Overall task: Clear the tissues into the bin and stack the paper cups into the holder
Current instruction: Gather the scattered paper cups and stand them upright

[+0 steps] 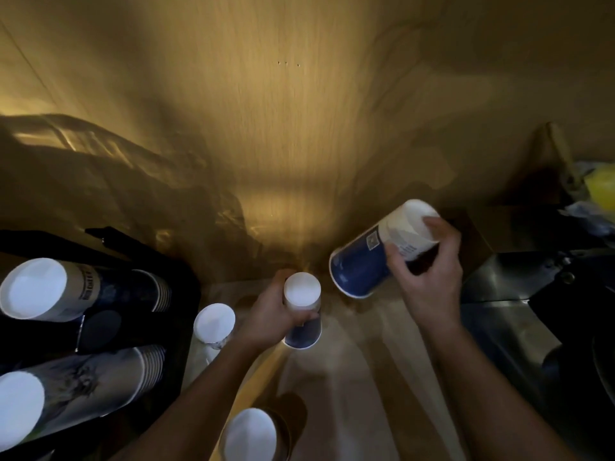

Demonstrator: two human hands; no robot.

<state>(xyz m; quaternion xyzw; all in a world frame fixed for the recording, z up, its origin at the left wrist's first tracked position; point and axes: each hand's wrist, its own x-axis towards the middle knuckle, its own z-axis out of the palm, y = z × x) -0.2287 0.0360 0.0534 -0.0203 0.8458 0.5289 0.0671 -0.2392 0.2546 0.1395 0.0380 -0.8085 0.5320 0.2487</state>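
Paper cups (pixel 302 311): two held, two standing.

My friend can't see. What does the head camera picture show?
Each hand holds an upside-down paper cup: the left hand grips an upright one, the right hand a tilted one. Stacked cups fill the black holder at left.

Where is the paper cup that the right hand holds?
The tilted paper cup is right of centre, gripped by the right hand, raised beside the upside-down cup in the left hand.
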